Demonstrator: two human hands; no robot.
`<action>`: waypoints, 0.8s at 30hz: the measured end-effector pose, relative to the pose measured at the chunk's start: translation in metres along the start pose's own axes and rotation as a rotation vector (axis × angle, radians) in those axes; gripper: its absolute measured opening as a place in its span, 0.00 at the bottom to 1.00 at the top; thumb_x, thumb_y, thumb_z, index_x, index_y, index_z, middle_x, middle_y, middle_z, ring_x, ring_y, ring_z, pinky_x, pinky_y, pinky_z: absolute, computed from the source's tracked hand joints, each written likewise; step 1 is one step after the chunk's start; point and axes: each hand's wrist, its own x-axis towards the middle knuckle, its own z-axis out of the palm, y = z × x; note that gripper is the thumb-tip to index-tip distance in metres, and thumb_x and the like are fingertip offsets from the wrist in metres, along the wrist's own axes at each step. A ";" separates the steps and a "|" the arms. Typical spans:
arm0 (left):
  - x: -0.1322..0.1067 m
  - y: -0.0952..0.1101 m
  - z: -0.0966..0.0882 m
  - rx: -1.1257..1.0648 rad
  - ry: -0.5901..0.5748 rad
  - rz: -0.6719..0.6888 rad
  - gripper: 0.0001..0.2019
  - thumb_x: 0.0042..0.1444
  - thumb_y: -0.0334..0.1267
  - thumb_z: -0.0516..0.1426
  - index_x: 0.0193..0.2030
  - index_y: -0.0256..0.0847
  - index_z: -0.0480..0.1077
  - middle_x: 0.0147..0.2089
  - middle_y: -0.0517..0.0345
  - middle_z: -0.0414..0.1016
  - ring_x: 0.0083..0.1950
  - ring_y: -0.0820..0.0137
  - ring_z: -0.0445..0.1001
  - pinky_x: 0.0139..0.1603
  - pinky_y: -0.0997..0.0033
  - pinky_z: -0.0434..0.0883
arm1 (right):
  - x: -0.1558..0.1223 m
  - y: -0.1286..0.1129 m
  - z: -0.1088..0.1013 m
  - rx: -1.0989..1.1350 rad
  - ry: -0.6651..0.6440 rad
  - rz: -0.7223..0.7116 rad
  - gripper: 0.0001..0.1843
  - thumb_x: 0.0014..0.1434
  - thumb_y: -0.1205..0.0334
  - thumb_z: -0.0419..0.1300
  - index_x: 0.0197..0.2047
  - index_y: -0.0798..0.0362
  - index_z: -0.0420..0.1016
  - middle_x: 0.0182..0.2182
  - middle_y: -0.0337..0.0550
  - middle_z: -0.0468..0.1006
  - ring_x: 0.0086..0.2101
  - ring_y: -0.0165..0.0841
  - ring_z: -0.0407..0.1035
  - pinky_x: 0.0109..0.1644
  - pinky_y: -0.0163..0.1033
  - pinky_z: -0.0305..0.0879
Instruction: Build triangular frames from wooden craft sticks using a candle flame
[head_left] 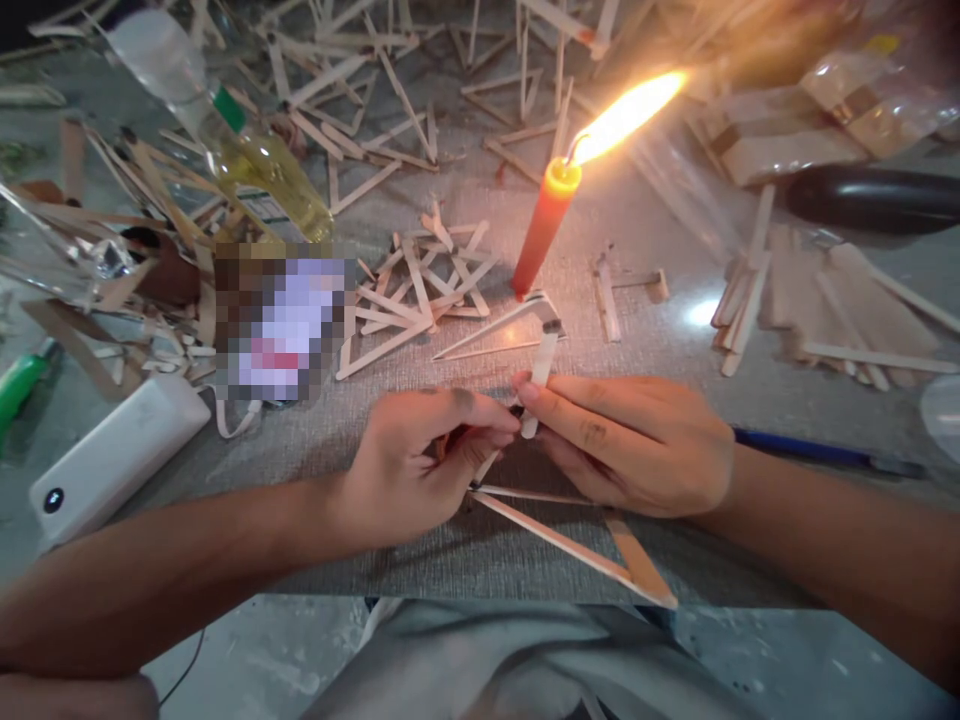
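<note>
My left hand (420,455) and my right hand (630,440) meet over a grey mat (465,560), both pinched. Between their fingertips stands a pale stick with a dark tip (541,372), held by my right hand. My left hand pinches the corner of a triangle of flat wooden sticks (585,555) that lies under both hands and reaches toward the mat's front edge. Just beyond the fingers, a lit red candle (544,230) leans with a long flame.
Wooden stick triangles (420,290) and loose sticks cover the mat behind. A bottle of yellow liquid (255,160) lies at the back left, a white power bank (112,455) and green lighter (19,385) at left. Stacked sticks (817,300) and a blue pen (817,452) are at right.
</note>
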 end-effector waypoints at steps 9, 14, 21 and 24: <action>-0.002 -0.001 -0.002 0.059 -0.015 0.024 0.07 0.66 0.29 0.59 0.47 0.46 0.74 0.37 0.60 0.83 0.33 0.73 0.80 0.34 0.73 0.75 | 0.002 -0.001 0.000 -0.009 0.000 -0.015 0.16 0.69 0.68 0.61 0.59 0.54 0.76 0.46 0.51 0.87 0.42 0.34 0.84 0.45 0.35 0.84; -0.008 -0.006 0.002 -0.058 -0.013 -0.064 0.12 0.66 0.30 0.59 0.54 0.46 0.67 0.31 0.64 0.79 0.28 0.75 0.77 0.27 0.77 0.71 | 0.001 -0.001 -0.001 -0.025 0.002 -0.015 0.14 0.69 0.69 0.60 0.56 0.57 0.77 0.46 0.53 0.87 0.42 0.33 0.83 0.46 0.34 0.83; -0.003 -0.001 0.000 0.047 -0.026 -0.081 0.04 0.66 0.30 0.59 0.44 0.44 0.71 0.34 0.62 0.80 0.31 0.73 0.78 0.33 0.74 0.74 | 0.000 0.000 -0.002 -0.019 -0.010 0.006 0.16 0.69 0.69 0.60 0.59 0.56 0.76 0.47 0.51 0.87 0.41 0.33 0.83 0.44 0.33 0.83; 0.000 0.000 -0.001 0.073 -0.037 -0.045 0.05 0.67 0.31 0.58 0.42 0.45 0.74 0.33 0.61 0.81 0.31 0.73 0.78 0.34 0.73 0.74 | 0.000 0.001 -0.002 -0.006 -0.024 -0.013 0.17 0.69 0.70 0.59 0.60 0.58 0.75 0.47 0.54 0.87 0.42 0.33 0.83 0.45 0.34 0.84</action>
